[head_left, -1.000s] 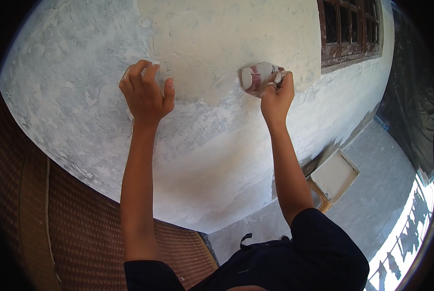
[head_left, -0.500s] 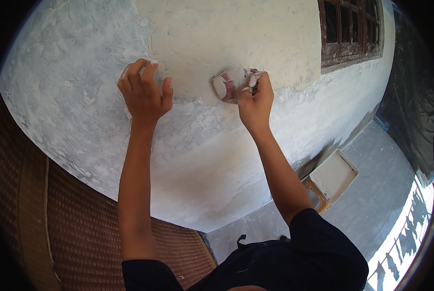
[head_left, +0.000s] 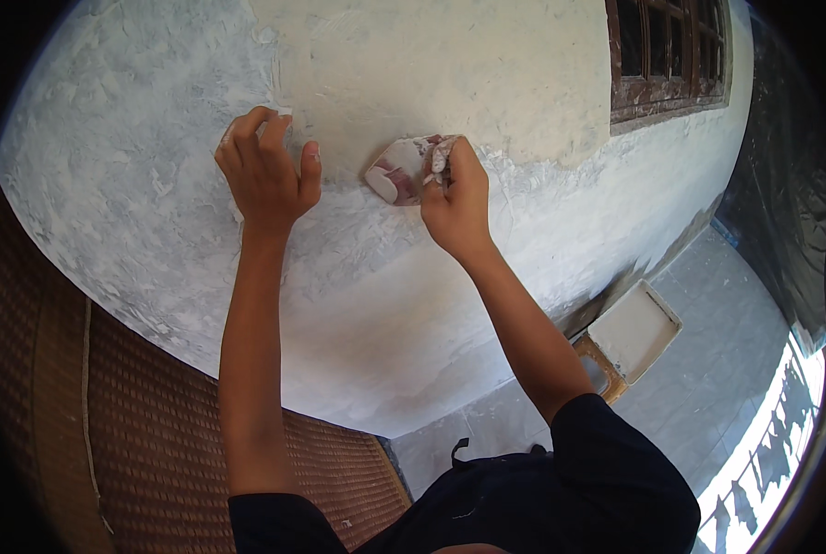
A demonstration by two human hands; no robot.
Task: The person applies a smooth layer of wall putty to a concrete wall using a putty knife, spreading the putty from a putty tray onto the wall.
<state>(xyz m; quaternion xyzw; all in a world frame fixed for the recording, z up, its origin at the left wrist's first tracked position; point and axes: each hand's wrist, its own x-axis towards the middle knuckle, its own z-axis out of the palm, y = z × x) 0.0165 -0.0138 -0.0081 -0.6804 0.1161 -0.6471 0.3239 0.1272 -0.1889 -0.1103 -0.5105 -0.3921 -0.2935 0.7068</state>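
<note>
My right hand (head_left: 459, 194) is closed around a putty scraper (head_left: 396, 175), its reddish blade smeared with white filler. The blade points left and lies at the wall (head_left: 367, 268), along the border between a cream upper area and a whiter, streaky lower one. Most of the grip is hidden by my whitened fingers. Farther left, my left hand (head_left: 267, 171) is raised at the wall with bent fingers and the thumb standing apart. A bit of white shows at its fingertips; whether they touch the wall I cannot tell.
A brown wooden window (head_left: 669, 60) is set in the wall at upper right. Below right, a rectangular tray of pale filler (head_left: 636, 330) rests on a wooden stool (head_left: 602, 374) over the grey tiled floor (head_left: 708, 342). Woven brown matting (head_left: 164, 434) spans the lower left.
My right hand and the scraper have slid left and slightly down along the wall, toward my left hand. The left hand has shifted only a little left.
</note>
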